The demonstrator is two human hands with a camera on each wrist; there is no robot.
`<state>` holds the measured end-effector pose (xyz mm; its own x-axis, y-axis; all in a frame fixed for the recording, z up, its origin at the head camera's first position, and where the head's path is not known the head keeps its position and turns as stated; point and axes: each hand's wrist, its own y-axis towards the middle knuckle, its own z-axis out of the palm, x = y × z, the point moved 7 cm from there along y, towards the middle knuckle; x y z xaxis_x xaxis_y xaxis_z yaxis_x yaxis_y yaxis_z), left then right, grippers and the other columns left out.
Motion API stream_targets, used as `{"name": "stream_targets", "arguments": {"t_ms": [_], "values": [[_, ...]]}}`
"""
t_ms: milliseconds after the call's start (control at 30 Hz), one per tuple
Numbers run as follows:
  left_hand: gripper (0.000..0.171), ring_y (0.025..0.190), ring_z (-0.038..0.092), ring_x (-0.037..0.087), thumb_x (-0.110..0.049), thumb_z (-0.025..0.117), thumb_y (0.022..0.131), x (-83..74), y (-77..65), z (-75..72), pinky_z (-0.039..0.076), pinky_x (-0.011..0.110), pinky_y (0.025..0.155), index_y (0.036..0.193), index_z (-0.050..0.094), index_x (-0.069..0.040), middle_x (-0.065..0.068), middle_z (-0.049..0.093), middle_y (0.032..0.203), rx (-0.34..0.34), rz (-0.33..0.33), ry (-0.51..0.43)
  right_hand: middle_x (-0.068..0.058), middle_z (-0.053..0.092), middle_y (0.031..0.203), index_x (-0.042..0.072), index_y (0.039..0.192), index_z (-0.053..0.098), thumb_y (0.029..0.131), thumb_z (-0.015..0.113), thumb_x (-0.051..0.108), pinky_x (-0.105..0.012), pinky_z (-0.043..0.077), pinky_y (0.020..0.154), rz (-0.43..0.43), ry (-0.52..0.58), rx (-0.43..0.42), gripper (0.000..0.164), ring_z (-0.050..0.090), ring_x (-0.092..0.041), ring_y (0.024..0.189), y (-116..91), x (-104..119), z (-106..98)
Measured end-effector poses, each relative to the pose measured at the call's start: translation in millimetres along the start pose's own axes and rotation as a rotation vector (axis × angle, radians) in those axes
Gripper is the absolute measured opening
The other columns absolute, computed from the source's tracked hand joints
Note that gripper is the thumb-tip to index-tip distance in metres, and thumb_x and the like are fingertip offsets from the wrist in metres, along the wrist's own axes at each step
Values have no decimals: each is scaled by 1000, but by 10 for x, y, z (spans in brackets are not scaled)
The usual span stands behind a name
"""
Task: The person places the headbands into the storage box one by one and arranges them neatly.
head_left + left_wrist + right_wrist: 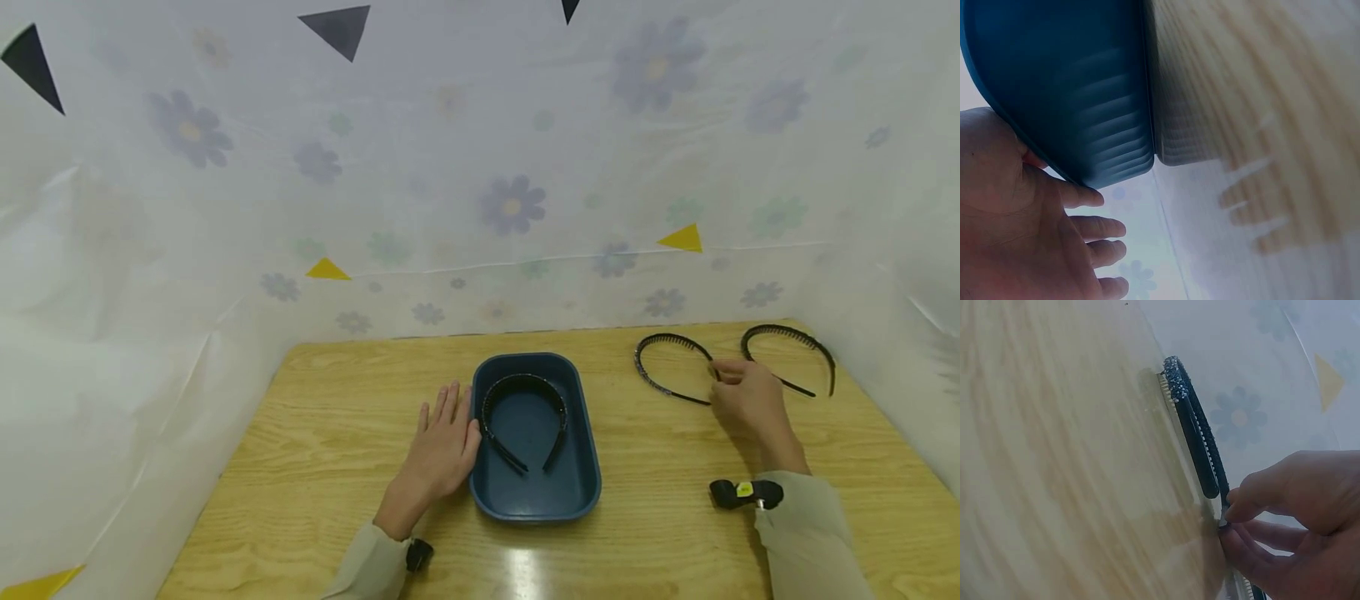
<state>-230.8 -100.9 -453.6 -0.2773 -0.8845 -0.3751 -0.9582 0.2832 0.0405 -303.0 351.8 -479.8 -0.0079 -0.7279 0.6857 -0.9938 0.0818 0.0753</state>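
Observation:
My right hand point(750, 404) pinches one end of a black toothed headband point(663, 337) between thumb and fingers, right at the table surface. In the right wrist view this headband point(1177, 381) shows a glittery covering along its arch. Fingers straight, my left hand point(442, 450) rests against the left side of a dark blue rectangular tray point(517, 504); in the left wrist view its thumb lies along the tray's rim. Inside the tray lies another black headband point(523, 380), arch toward the back and both ends toward me.
A further black toothed headband point(787, 331) lies on the wooden table point(352, 417) at the far right, just beyond my right hand. White flower-patterned sheeting point(450, 167) stands behind the table and along both sides.

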Motion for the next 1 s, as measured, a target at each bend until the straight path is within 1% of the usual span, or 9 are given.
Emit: {"name": "stream_targets", "arguments": {"t_ms": [67,233,400,633,700,767,867,933,1000], "values": [[58,156,10,37,-32,28,112,-3,3,0,8,60,123,164,23,-5,20,14,169,3,-2,1,-43,58,126,-13,139,56,97,55,6,-67,51,82,0,0,14,45,58,-58,110,-7,11,8],[58,156,10,38,-32,28,112,-3,9,5,8,60,123,164,23,-5,20,14,169,9,-4,5,-42,56,129,-13,139,55,97,54,8,-65,51,84,31,13,44,47,56,-58,113,-8,23,18],[58,156,11,39,-32,29,112,-8,3,8,9,61,123,164,23,-5,21,15,169,4,3,3,-42,54,133,-14,143,50,101,55,13,-61,52,85,63,33,98,50,54,-58,118,-17,26,22],[58,156,11,39,-31,30,112,-10,-4,12,9,61,122,164,22,-5,21,14,169,-3,12,-6,-43,43,143,-12,152,38,105,51,16,-65,46,97,73,144,173,56,48,-57,128,-34,70,48],[58,156,11,39,-31,30,112,-8,-4,14,9,61,123,164,23,-4,21,14,169,-4,12,-6,-41,43,146,-10,153,38,106,50,18,-58,50,98,82,188,170,56,57,-45,123,-35,78,55],[58,156,11,39,-31,29,112,-5,-3,16,9,61,123,164,23,-4,21,14,169,-4,11,-6,-39,44,146,-10,152,39,107,49,18,-44,56,93,80,237,156,54,67,-24,111,-31,87,60],[58,156,11,39,-31,29,112,-1,0,17,9,61,123,164,23,-4,21,14,169,-3,9,-5,-38,45,146,-11,151,42,108,51,19,-26,59,81,70,314,128,53,65,3,93,-26,99,64],[58,156,11,39,-31,29,112,0,2,17,9,61,123,164,22,-5,21,14,169,-2,8,-4,-39,43,146,-12,149,43,108,51,20,-22,58,78,53,358,116,53,65,7,87,-24,106,67],[58,156,11,39,-31,29,112,0,2,18,9,61,123,164,23,-5,21,14,169,-2,8,-3,-38,44,146,-12,148,44,108,53,22,-20,57,77,42,375,103,54,66,6,86,-22,108,67]]}}
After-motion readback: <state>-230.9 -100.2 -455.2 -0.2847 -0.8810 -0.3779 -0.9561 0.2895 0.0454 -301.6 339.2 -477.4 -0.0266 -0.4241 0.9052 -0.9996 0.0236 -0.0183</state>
